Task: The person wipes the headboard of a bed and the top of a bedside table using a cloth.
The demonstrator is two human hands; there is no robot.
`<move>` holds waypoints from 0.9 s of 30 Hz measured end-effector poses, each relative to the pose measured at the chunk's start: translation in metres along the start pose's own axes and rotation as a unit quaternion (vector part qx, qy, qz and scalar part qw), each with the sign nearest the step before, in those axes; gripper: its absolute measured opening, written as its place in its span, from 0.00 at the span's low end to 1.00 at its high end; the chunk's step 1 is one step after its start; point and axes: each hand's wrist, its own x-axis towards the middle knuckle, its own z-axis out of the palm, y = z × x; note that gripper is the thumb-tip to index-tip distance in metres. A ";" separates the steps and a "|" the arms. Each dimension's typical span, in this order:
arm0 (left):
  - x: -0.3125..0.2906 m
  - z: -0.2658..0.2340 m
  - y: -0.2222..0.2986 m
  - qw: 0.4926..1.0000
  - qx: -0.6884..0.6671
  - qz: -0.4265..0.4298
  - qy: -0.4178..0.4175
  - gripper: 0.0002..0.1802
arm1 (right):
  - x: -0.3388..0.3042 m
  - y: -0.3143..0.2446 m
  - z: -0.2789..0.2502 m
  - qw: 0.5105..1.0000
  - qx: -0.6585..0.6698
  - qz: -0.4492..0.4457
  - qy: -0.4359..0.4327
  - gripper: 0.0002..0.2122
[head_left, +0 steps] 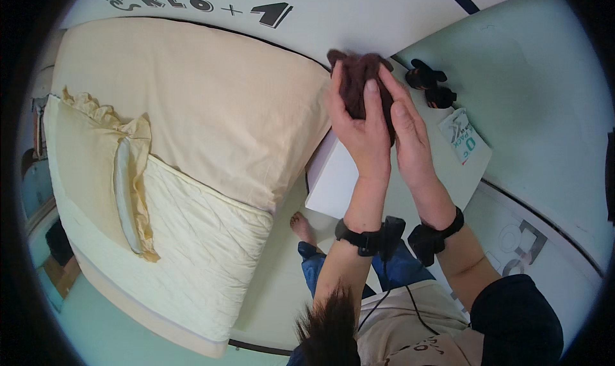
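Observation:
A bunched dark brown cloth [354, 81] is squeezed between my two hands, raised in front of me over a white bedside cabinet. My left hand [360, 132] wraps its near left side, with the fingers along the edge and the thumb laid over the front. From the right, my right hand [410, 135] presses on the cloth with fingers curved around its upper edge. The palms are close together, and part of the cloth is hidden behind them. Black bands with small boxes sit on both wrists.
At left is a bed with a cream mattress [211, 90], a pale quilt [198, 251] and a frilled yellow pillow [86, 167]. The white cabinet [333, 174] bears two black-and-orange objects [423, 76] and a white-and-green packet [458, 135]. Walls [359, 14] rise behind and at right.

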 end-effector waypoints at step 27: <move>0.067 0.001 0.011 0.991 0.068 0.107 0.036 0.20 | 0.014 -0.008 0.013 0.994 0.075 -0.001 -0.082 0.27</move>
